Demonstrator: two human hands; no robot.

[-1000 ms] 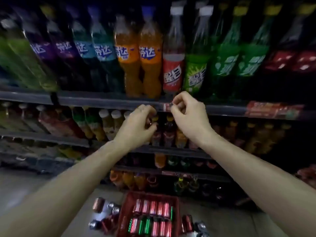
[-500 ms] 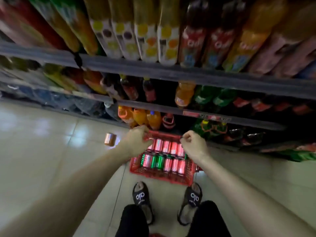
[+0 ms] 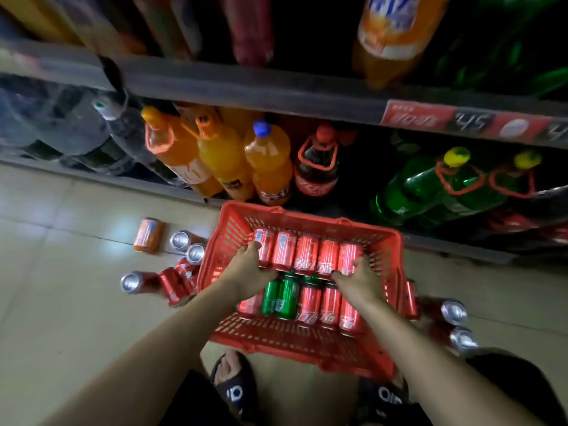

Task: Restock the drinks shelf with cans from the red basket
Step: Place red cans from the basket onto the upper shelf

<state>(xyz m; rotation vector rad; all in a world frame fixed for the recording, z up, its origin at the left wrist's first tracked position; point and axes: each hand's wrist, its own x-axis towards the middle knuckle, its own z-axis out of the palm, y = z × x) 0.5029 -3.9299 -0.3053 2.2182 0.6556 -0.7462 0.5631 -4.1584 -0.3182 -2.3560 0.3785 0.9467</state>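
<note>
Both hands have come down from the shelf edge into the red basket (image 3: 307, 342), and the view has tipped from the bottle rows to the floor. The left hand (image 3: 250, 272) curls its fingers over the near-left end of the far row of red cans (image 3: 307, 253), while the right hand (image 3: 358, 279) curls over that row's right end; the two hands are apart, bracketing the row between them, though how firmly each grips I cannot tell.

That far row holds five red cans lying side by side. Nearer the wrists lies a second row: two green cans (image 3: 281, 298) and what looks like four red ones, the leftmost partly hidden under the left wrist.

This looks like the pick-up step. Lifting next would call for squeezing the row inward from both ends so the middle cans do not drop out.

Left of the left hand, loose cans lie on the floor: one orange can (image 3: 149, 235) and about five others, blurred. Right of the right hand lie at least three more.
</note>
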